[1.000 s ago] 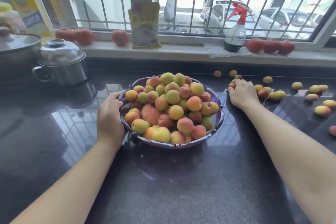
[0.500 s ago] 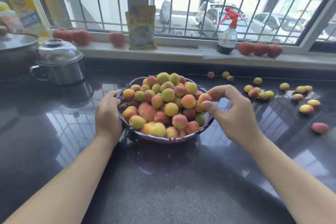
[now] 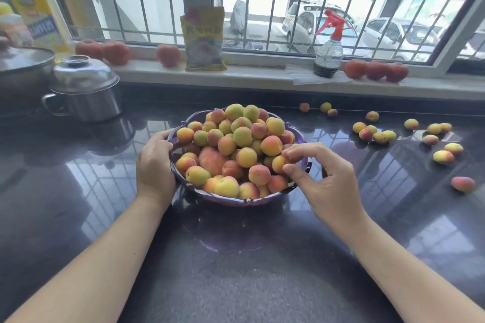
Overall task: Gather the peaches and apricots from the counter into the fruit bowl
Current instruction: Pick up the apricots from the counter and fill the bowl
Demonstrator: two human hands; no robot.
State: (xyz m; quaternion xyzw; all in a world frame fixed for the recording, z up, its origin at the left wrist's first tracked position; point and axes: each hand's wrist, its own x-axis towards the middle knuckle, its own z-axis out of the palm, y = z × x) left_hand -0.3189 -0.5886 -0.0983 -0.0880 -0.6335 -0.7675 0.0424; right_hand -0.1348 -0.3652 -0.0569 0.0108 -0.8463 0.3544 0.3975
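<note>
Bowl (image 3: 231, 198) sits mid-counter (image 3: 236, 270), heaped well above its rim with apricots and at least one larger peach (image 3: 211, 160). Left hand (image 3: 154, 162) grips the bowl's left rim, fingers curled over the edge, steadying it. Right hand (image 3: 325, 178) is at the right rim, thumb and fingertips pinching one apricot (image 3: 278, 164) that is touching the pile; cannot tell whether its weight is on the pile or in the fingers. Loose fruit (image 3: 380, 136) lies scattered on the counter to the right, from near the back wall out to a lone pink one (image 3: 463, 183) at far right; well over a dozen left, so the task looks partly done. Risks, as judged: (1) the heap is steep at the right rim, so an apricot let go on the slope may roll off onto the counter, or knock a neighbour out with it. (2) Polished, glossy counter plus round fruit: anything that spills will likely run, possibly toward the front edge. (3) Pressing the fruit down to seat it could bruise it or push the pile outward on the opposite side. (4) If the left hand lets go of the rim while the right pushes, the bowl may slide. (5) Remaining fruit may simply not fit; capacity looks close to the limit. The red fruit (image 3: 375, 71) on the sill (image 3: 262, 78) is off the counter and probably outside the task.
</note>
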